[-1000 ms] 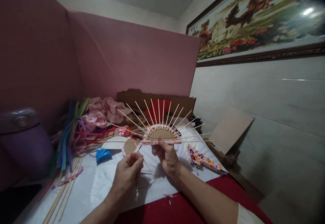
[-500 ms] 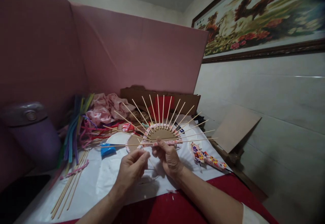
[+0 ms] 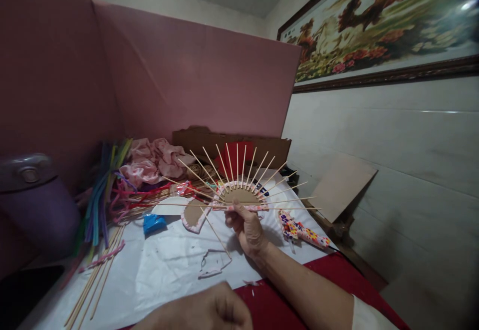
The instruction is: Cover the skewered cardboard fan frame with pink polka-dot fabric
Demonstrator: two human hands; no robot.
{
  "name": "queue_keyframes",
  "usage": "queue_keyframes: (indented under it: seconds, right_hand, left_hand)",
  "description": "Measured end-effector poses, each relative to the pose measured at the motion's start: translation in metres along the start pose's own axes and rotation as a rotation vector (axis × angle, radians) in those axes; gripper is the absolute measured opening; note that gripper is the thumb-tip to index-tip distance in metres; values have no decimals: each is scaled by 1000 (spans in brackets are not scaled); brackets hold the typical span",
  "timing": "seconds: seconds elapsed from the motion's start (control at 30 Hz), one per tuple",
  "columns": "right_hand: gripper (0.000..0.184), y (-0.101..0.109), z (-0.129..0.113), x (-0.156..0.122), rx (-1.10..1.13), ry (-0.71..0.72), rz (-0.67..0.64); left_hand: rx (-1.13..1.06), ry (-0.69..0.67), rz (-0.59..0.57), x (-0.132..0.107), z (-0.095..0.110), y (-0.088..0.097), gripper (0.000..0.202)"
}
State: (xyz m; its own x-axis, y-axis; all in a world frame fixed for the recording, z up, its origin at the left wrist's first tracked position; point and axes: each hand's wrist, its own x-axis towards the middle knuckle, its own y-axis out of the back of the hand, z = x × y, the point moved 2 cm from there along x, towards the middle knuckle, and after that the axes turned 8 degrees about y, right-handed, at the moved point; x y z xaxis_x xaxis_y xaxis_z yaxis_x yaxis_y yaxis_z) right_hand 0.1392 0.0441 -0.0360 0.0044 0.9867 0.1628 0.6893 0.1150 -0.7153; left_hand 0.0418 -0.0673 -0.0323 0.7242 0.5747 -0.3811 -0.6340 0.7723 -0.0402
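My right hand (image 3: 250, 232) is closed round the straight lower edge of a half-round cardboard piece (image 3: 239, 196), with the thumb in front. Pink patterned trim borders the cardboard, and thin wooden sticks (image 3: 244, 163) spread from it like a fan. Low at the bottom edge, my left hand (image 3: 213, 310) is curled and slightly blurred, away from the cardboard; its fingertips are hidden. On the white sheet between the hands lie a loose thin stick (image 3: 216, 232) and a narrow bent strip of trimmings (image 3: 211, 273). Left of the fan lies a pink-edged cardboard piece (image 3: 193, 215).
A hot glue gun wrapped in flowered cloth (image 3: 303, 231) lies at right. Farther left are a blue packet (image 3: 154, 224), loose sticks (image 3: 93, 280), coloured strips (image 3: 101, 200), pink cloth (image 3: 157, 163) and a purple lidded container (image 3: 41, 210). Cardboard (image 3: 232, 138) stands behind.
My left hand has pulled away from the cardboard's lower edge, down towards the bottom of the view. My right hand still holds the fan piece. The view has shifted slightly.
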Motion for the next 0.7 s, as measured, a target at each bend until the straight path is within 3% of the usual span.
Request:
queue_keyframes:
  seconds: [0.17,0.57,0.7]
  right_hand:
    - [15,1,2,0,-18,18,-17]
    - [18,-1,2,-1,-78,62,-52]
    - [19,0,0,-1,-118,75,11]
  left_hand:
    - [-166,-78,194,9,0,15,54]
    - [-385,-191,372,29,-9,23,37]
    - [-416,-166,596,20,-1,32,42]
